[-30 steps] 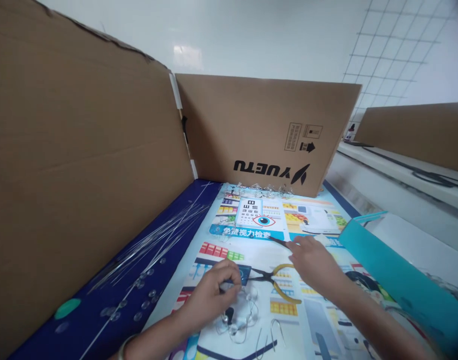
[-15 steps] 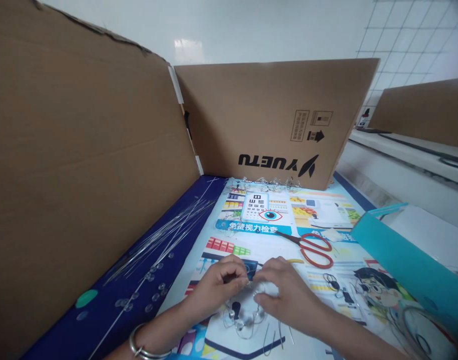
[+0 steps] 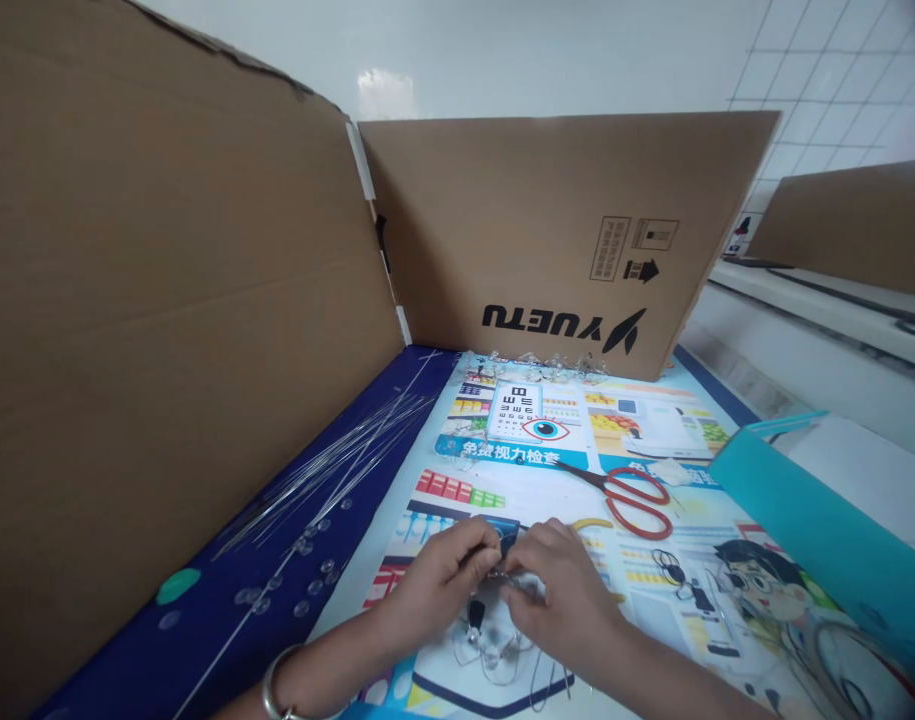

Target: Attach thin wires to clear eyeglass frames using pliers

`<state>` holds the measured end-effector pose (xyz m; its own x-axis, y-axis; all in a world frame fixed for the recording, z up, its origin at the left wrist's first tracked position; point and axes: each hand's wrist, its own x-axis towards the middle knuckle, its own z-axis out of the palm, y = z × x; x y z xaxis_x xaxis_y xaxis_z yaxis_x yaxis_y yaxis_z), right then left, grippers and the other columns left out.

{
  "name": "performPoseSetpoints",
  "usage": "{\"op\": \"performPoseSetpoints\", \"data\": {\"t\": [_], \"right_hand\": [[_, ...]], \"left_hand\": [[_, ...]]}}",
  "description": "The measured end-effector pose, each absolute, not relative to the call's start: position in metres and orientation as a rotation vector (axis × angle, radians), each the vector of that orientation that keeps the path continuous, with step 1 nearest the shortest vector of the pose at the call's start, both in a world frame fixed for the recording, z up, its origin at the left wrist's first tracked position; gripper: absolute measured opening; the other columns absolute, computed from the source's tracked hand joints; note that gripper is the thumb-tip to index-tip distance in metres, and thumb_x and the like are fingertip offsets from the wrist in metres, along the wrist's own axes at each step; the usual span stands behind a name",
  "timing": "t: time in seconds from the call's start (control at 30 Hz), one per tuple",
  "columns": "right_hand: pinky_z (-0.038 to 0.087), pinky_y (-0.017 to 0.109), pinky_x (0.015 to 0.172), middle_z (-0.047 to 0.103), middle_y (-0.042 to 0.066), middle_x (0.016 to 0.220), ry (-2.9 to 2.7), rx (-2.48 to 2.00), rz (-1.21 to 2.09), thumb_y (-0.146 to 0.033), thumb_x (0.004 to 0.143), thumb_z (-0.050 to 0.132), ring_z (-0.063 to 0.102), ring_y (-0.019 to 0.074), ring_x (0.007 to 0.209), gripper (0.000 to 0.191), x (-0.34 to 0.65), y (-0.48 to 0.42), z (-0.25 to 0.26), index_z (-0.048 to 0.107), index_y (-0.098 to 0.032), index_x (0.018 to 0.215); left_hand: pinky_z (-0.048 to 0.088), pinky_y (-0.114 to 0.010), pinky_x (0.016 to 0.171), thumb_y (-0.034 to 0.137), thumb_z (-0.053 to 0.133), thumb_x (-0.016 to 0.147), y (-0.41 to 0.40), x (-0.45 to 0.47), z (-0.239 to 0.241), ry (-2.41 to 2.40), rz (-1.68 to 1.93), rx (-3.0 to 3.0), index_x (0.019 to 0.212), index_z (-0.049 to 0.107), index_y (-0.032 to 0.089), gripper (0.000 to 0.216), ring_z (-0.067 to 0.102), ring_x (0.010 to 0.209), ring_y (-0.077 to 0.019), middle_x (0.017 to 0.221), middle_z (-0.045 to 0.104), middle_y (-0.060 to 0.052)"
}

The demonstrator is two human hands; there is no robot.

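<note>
My left hand (image 3: pixel 457 565) and my right hand (image 3: pixel 554 590) meet over the printed table cover. Fingers of both are pinched on the upper part of a beaded wire ring (image 3: pixel 491 658), thin silvery wire strung with clear round beads. Its lower half hangs below my hands, and a small black piece (image 3: pixel 476 615) shows inside it. My fingers hide the exact spot where the wire is gripped. Cut wire pieces (image 3: pixel 551 680) lie just below my right hand. Yellow handles (image 3: pixel 593 523), perhaps of pliers, show partly from behind my right hand.
Red-handled scissors (image 3: pixel 637 500) lie beyond my right hand. Long straight wires (image 3: pixel 329 465) and loose clear beads (image 3: pixel 301 607) lie on the blue strip at left. A teal box (image 3: pixel 794 530) stands at right, a coil of wire (image 3: pixel 862 650) near it. Cardboard panels (image 3: pixel 562 230) rise behind and left.
The view has shifted slightly. My fingers have drawn a little closer together over the ring, and my right hand has turned slightly. Both hands keep their pinch.
</note>
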<state>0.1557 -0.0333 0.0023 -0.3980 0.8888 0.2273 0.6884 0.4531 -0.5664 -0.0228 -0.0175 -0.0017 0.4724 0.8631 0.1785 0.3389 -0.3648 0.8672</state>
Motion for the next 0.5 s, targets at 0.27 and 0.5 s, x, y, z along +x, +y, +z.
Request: {"op": "performPoseSetpoints", "data": {"t": [0.27,0.5], "right_hand": [[0.032,0.032,0.075,0.054,0.001,0.079,-2.298,-1.310,0.499,-0.020,0.070,0.057,0.043,0.0192,0.082,0.006,0.158,-0.035,0.008,0.057,-0.023,0.076],[0.032,0.031,0.071,0.051,0.001,0.075,-2.266,-1.385,0.467,-0.020,0.067,0.058,0.044,0.0191,0.079,0.006,0.159,-0.036,0.004,0.054,-0.021,0.070]], "left_hand": [[0.038,-0.028,0.069,0.014,0.039,0.090,-0.024,-0.023,-0.001,0.938,0.945,2.259,0.083,0.047,0.018,0.012,0.048,0.078,-0.0161,0.082,0.051,-0.004],[0.038,-0.033,0.071,0.003,0.045,0.081,-0.031,-0.032,0.008,0.737,0.967,2.692,0.092,0.053,0.018,0.020,0.049,0.079,-0.0185,0.087,0.056,-0.007]]}}
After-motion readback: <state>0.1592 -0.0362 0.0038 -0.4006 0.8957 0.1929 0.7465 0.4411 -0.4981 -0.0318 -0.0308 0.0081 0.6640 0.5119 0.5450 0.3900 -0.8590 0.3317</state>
